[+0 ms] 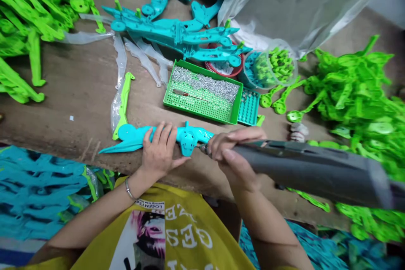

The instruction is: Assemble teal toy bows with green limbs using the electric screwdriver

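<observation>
Step in hand looks like power-driving at the joint of the long turquoise plastic piece (187,140), which lies on the table's near edge right in front of you. Your left hand (160,147) grasps it: fingers over the top, thumb at the near side, piece held against the surface. Your right hand (236,152) is wrapped around the front end of the thick dark-grey cylindrical power driver (310,173), bit pointing left at the piece's near side, just beside the central bracket. Bit contact: can't tell, too small and blurred. Same for any screw there. Judging from the pose, the next move calls for a firm left hold, bit in line, steady push.

Surface: worn brown table (76,80). Just beyond your hands, a green perforated plastic tray (202,116) with silver screws (205,79) heaped on its far side and a thin red-handled screwdriver (181,93) lying inside. Behind that, stacked turquoise assemblies (177,31), plus a clear round tub (278,67) of small lime-green parts. Translucent plastic strips (144,57) left of the tray; one lime-green lever (125,103) next to the piece's left end. Big lime-green heaps, left (34,4) and right (357,93). Large greyish-white sack (300,4) at the back. More turquoise parts (38,194) below the table edge, lower left.
</observation>
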The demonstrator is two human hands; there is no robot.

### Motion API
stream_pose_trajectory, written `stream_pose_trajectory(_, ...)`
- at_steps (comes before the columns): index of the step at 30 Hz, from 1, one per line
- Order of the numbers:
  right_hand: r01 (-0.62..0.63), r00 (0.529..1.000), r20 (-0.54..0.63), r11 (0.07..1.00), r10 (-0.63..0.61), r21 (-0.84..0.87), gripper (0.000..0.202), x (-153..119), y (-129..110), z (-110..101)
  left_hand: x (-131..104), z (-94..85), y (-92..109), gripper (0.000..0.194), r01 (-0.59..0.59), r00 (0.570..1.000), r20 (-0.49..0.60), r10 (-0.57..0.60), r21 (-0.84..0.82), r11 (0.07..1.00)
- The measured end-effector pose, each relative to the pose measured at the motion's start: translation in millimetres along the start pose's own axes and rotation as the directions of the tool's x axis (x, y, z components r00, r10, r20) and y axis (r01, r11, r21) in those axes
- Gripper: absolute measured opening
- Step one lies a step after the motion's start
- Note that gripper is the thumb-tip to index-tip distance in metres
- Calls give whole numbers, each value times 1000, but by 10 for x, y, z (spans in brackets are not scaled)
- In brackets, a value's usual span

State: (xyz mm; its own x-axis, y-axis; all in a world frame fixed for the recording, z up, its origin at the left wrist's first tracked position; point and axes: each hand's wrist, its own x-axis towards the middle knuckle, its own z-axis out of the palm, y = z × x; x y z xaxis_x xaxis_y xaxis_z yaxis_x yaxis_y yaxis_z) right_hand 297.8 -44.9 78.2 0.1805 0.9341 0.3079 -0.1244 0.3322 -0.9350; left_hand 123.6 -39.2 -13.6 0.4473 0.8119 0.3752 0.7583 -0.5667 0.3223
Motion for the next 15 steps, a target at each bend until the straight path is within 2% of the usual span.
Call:
stream_pose_trajectory(3,-65,998,14,998,64,23,24,-196,87,0,-3,2,-5,81,-5,1000,2,5,13,1000)
stream_pose_trajectory(5,-62,998,18,998,61,27,24,-247,163,-12,-6,2,-6,81,-13,1000,-1,13,27,1000)
stream_pose_trajectory(15,-27,997,71,999,30,-45,19,-233,284,55,-5,-26,4,77,4,999,33,-4,3,1000)
